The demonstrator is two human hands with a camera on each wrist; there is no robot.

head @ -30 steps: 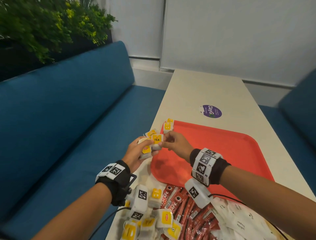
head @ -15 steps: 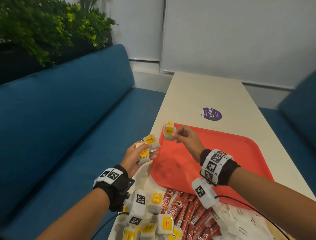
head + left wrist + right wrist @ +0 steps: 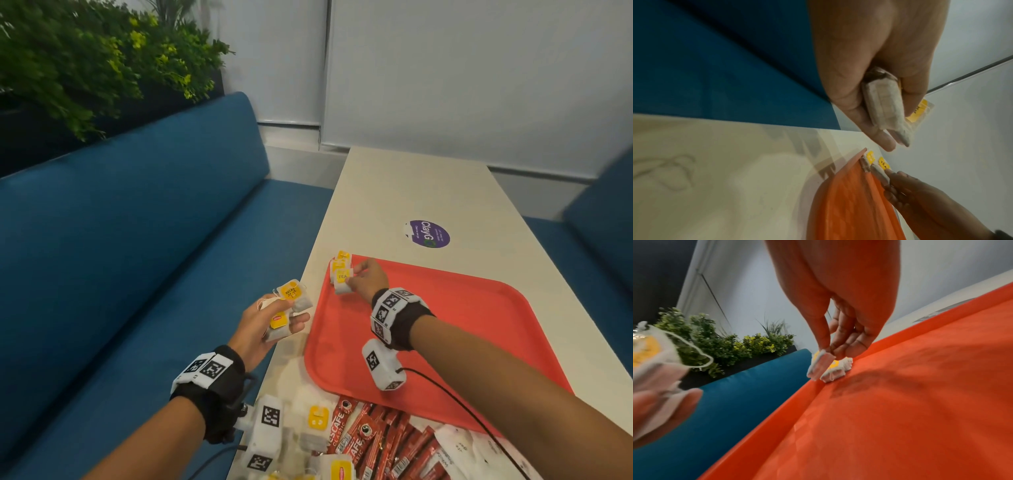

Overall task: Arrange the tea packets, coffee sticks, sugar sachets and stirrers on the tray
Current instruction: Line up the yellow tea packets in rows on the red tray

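Since a second ago the right hand (image 3: 366, 279) has carried its tea packet (image 3: 342, 281) away from the left hand (image 3: 260, 329) to the far left corner of the red tray (image 3: 479, 329), where its grip now pinches the packet, printed "TEA" on a yellow label, against two more tea packets (image 3: 339, 262) already lying there just inside the rim. The left hand's grip is curled round a bunch of tea packets (image 3: 291, 303); one yellow label reads "RELAX", another carries a small red logo, and a white string loops from them.

Nearest the person, at the near end of the cream table (image 3: 411, 185), lies a loose heap: more tea packets (image 3: 317, 425) with yellow tags on the left, red coffee sticks (image 3: 370, 435) lettered "NESCAFE CLASSIC" in the middle, and white sugar sachets (image 3: 459, 448) with print too small to read on the right. This heap touches the tray's near edge.

Beyond the tray a round purple sticker (image 3: 428, 234) reads "ClayG"; its smaller lines cannot be made out. A blue bench seat (image 3: 137, 240) runs along the left of the table, another blue cushion (image 3: 603, 212) stands on the right. Green plants (image 3: 85, 61) with yellowish tips rise behind the left bench, and pale roller blinds (image 3: 479, 68) close off the far wall.
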